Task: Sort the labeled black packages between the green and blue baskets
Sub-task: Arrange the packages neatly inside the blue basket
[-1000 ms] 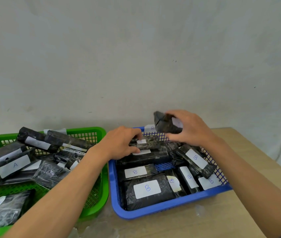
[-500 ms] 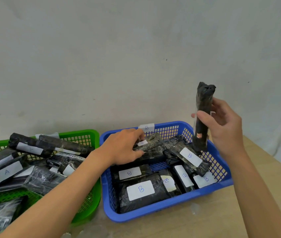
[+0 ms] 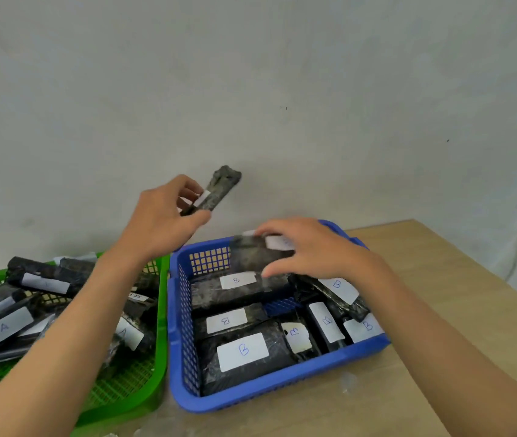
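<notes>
Counter (image 3: 459, 294): carries blue basket (image 3: 282, 387).
Green basket (image 3: 146, 400): just left of blue basket; holds A-labelled packages (image 3: 1, 329).
B-labelled packages (image 3: 243, 350): inside blue basket.
Right grip (image 3: 314, 252): clamped on black package (image 3: 257, 257), blue basket's rear.
Left grip (image 3: 162, 216): clamped on slim package (image 3: 219, 189), above blue basket's rear-left corner.

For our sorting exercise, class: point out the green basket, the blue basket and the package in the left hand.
green basket (image 3: 156, 391): head view, right front corner.
blue basket (image 3: 282, 381): head view, front wall.
black package (image 3: 220, 186): head view, upper end.
</notes>
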The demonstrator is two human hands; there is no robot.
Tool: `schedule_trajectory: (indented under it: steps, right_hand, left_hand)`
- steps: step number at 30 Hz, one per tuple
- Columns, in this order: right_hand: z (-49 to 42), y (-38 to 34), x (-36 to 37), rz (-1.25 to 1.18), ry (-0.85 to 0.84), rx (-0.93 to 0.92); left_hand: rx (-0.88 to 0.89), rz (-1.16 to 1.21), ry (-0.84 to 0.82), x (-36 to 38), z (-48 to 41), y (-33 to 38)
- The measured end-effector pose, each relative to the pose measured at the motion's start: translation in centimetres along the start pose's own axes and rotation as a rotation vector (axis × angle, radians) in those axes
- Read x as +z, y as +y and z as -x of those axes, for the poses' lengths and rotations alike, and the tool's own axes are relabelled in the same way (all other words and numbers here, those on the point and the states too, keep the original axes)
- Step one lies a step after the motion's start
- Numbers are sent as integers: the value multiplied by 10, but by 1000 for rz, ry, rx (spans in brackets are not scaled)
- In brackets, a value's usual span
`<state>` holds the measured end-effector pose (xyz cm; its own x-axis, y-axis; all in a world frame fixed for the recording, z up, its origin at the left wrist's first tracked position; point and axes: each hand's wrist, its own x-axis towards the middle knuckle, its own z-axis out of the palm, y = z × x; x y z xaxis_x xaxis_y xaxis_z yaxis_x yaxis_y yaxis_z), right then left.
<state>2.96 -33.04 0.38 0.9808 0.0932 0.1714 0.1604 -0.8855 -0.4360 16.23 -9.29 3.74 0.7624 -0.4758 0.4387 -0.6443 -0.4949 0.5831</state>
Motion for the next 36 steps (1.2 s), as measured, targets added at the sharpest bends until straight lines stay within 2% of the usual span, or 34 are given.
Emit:
schedule_trajectory:
  steps: [1, 3, 7, 9, 13, 15, 18, 21, 25, 32, 36]
  right_hand:
    - [-14, -6, 9, 75, -99, -46]
    - [-38, -14, 28, 248, -182, -113]
    - [-58, -19, 56, 451, -101, -243]
    - [-55, -18, 62, 409, -75, -249]
    - [-35, -2, 26, 151, -2, -35]
    - [-15, 16, -2, 113, 58, 101]
    - [22, 33, -22, 78, 137, 260]
    - [51, 36, -20, 1, 57, 364]
    - [67, 37, -7, 15, -61, 428]
    - [68, 45, 0, 78, 37, 467]
    - [72, 45, 1, 128, -20, 422]
  left_hand:
    - [-20, 14, 17, -4, 1, -2]
    - [-40, 23, 11, -10, 5, -4]
    - [-18, 13, -51, -13, 19, -8]
    - [-11, 9, -79, -14, 25, -10]
    - [14, 46, -106, -17, 36, -4]
    - [92, 25, -256, -9, 44, 8]
    - [232, -184, -520, 16, 59, 23]
    - [294, -417, -660, 40, 67, 26]
    - [266, -521, -725, 51, 71, 17]
    - [205, -485, -750, 55, 66, 14]
    - [203, -546, -776, 63, 58, 22]
